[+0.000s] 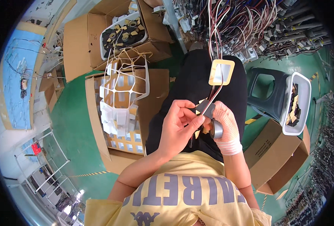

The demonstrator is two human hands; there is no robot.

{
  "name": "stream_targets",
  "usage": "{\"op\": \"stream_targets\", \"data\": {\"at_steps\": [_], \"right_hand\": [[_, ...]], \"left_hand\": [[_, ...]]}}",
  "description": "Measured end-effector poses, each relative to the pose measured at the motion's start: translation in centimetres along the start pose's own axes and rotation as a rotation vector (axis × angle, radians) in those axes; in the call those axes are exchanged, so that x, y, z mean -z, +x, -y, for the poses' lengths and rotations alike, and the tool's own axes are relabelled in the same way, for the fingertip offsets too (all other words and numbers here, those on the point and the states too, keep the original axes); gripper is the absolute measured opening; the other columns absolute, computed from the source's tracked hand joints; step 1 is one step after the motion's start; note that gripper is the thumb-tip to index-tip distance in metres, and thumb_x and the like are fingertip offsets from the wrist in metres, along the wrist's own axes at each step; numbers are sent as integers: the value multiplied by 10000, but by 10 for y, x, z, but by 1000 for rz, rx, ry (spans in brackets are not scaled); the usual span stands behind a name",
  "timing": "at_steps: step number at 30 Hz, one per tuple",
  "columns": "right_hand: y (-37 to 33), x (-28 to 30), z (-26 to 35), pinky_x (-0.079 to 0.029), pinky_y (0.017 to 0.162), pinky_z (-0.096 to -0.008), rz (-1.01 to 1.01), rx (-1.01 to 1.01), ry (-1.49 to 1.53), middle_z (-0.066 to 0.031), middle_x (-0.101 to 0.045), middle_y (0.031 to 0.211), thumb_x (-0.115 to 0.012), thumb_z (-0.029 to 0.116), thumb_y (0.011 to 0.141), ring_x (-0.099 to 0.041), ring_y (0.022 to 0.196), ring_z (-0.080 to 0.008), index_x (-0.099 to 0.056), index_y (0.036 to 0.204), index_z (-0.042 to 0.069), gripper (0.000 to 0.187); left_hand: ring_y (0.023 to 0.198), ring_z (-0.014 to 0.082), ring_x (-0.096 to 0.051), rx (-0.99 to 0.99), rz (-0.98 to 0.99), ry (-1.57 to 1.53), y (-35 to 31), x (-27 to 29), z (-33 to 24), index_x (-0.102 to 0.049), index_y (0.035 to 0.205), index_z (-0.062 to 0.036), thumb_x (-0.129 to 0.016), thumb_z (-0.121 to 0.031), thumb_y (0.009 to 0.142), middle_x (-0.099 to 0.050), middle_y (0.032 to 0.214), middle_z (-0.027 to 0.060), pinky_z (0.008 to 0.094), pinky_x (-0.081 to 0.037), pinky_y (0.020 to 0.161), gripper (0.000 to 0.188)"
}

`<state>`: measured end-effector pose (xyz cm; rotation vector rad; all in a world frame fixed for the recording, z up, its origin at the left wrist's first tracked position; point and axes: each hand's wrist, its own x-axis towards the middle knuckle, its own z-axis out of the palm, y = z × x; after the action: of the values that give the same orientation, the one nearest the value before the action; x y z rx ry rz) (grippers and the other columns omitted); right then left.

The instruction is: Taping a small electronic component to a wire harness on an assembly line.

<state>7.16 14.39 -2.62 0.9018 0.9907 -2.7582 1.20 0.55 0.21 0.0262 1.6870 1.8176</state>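
Note:
Wires (pixel 216 93) in brown, white and red hang from above through a white rectangular part with a tan frame (pixel 213 80) and run down between my hands. The thumb and forefinger of my left hand (pixel 179 126) are pinched at the lower end of these wires. My right hand (pixel 226 126), in a pale striped glove, is closed on a dark grey piece of tape (pixel 205 108) lying against the wires. A roll of grey tape (pixel 216 129) sits at the palm side of the gloved hand. Small tan and black pieces (pixel 198 133) show partly below my fingers.
A carton (pixel 93 113) of white parts stands at left, a net-like white frame (pixel 131 84) above it. Behind, another carton (pixel 76 45) holds a tub of black pieces. A stool (pixel 255 100), white tub (pixel 304 96) and carton (pixel 265 154) stand right. Wire bundles (pixel 246 22) hang ahead.

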Motion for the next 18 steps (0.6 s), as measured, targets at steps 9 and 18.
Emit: {"op": "stream_targets", "data": {"at_steps": [9, 18], "right_hand": [[-2, 3, 2, -431, 529, -231, 18, -7, 40, -55, -577, 707, -633, 229, 849, -530, 570, -130, -526, 800, 61, 205], [-8, 7, 2, -398, 511, -224, 120, -175, 109, -51, -569, 712, -691, 321, 830, -507, 571, -114, -570, 1048, 1, 406]], "left_hand": [[706, 84, -541, 179, 49, -105, 3, -1, -3, -473, 1118, -9, -641, -82, 881, -560, 785, 24, 217, -447, 669, 300], [703, 99, -540, 310, 135, -320, 1, 4, 12, -535, 1062, -30, -596, -62, 904, -562, 811, 22, 227, -454, 680, 172]]}}
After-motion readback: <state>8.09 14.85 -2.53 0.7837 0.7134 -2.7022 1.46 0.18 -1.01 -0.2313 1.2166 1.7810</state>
